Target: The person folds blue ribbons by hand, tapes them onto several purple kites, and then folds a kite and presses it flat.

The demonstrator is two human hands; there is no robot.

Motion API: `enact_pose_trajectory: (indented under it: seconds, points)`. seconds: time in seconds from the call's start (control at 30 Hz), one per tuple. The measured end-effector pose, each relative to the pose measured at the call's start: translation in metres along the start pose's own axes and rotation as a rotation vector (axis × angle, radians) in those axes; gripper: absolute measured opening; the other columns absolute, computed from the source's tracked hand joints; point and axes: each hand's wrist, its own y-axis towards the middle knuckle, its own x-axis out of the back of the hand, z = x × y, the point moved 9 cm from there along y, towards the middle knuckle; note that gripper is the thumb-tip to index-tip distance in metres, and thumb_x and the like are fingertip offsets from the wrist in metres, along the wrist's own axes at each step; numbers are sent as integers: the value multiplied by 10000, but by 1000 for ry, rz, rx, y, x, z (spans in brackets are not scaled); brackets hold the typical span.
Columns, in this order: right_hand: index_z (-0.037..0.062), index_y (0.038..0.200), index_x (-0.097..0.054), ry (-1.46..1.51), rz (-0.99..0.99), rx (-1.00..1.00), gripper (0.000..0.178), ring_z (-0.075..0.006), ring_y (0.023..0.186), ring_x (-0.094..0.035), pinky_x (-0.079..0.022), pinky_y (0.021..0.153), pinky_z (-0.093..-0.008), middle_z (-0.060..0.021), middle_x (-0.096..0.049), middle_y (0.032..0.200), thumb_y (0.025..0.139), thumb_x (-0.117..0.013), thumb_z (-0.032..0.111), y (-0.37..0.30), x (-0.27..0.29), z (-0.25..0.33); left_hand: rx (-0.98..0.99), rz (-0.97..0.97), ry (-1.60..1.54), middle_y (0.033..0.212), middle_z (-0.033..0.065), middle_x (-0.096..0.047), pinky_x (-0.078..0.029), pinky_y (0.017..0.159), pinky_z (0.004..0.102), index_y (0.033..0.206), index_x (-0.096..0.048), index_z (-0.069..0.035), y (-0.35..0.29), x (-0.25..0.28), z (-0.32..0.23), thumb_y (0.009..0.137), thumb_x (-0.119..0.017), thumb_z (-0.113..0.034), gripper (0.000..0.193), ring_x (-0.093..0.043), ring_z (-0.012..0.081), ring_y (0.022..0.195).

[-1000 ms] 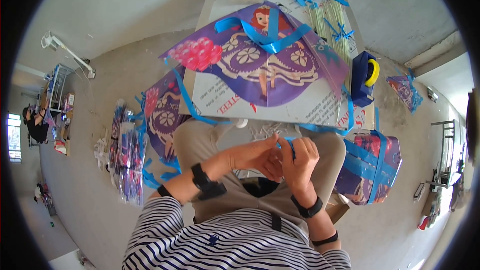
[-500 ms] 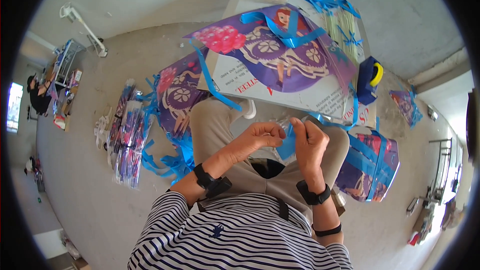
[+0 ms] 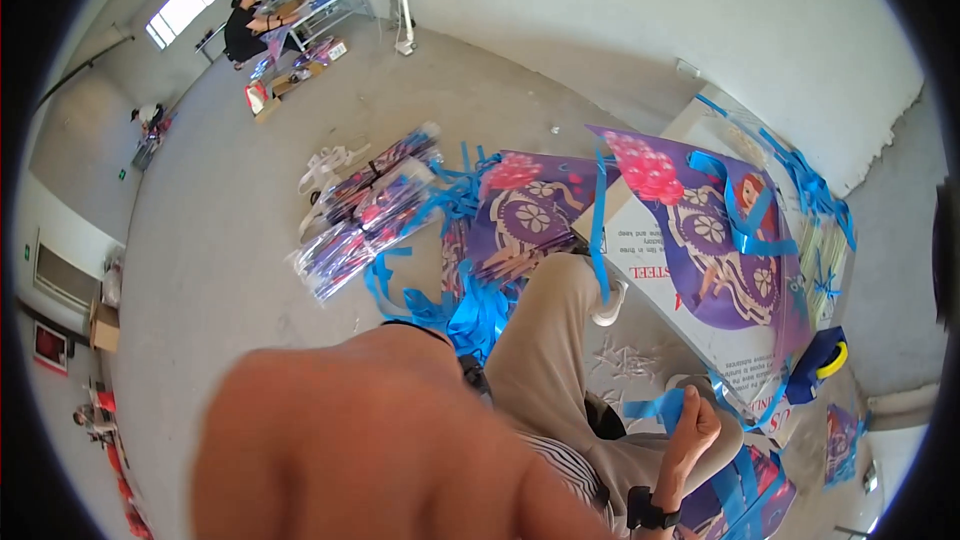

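A: Report, starting at the left
B: Clear-wrapped printed bundles [image 3: 372, 210] lie on the floor [image 3: 250, 270]. Next, the left hand [image 3: 385, 440], blurred near the lens; its grip cannot be told. Beyond it, a heap of blue ribbon [image 3: 478, 320]
A: And the working piece?
B: A blue ribbon strip [image 3: 655, 407] extends leftward from the right hand [image 3: 694, 430] beside the knee. That grip is narrow, thumb and fingers pinching the strip. Further right, a purple printed kite sheet [image 3: 705, 230] rests on the tabletop [image 3: 640, 250]
A: Recommended handling?
B: In my judgement: pinch close to the end, draw the strip flat and untwisted, and avoid snagging the tabletop's edge
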Motion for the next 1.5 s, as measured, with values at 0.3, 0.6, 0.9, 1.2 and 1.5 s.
enact_pose_trajectory:
  seconds: [0.3,0.6,0.9,1.2,1.5]
  points:
    - [41,620,-371,16,149,35,449,-55,593,-260,-200,489,-293,44,-291,583,938,-678,119,-11,-33,17,-53,-329,110,756,54,-633,-511,837,466,943,-735,-129,-16,-5,-6,947,-646,-170,98,-600,180,657]
    - [19,634,-372,-95,144,56,447,-74,602,-259,-216,483,-314,10,-265,603,942,-673,140,-11,-24,35,110,-620,215,785,47,-647,-508,771,360,864,-682,-56,-56,15,31,918,-659,-157,116,-624,168,738]
    - [-16,641,-448,0,41,149,455,-73,584,-283,-263,486,-300,8,-319,569,973,-667,207,23,-29,99,512,-919,384,880,16,-659,-486,766,292,944,-664,-20,-101,128,224,832,-780,-133,197,-619,144,848]
    - [-51,704,-608,-81,81,124,395,-78,551,-325,-319,469,-302,-28,-378,532,946,-698,248,29,-33,96,505,-1083,249,813,10,-651,-457,719,230,879,-666,-21,-115,165,265,837,-736,-64,92,-587,68,815]
    - [-36,690,-626,-9,109,118,404,-78,542,-329,-330,453,-293,-45,-372,510,926,-726,275,34,-37,90,522,-996,137,931,-7,-632,-461,791,236,959,-633,-30,-114,171,282,813,-744,-39,183,-572,63,871]
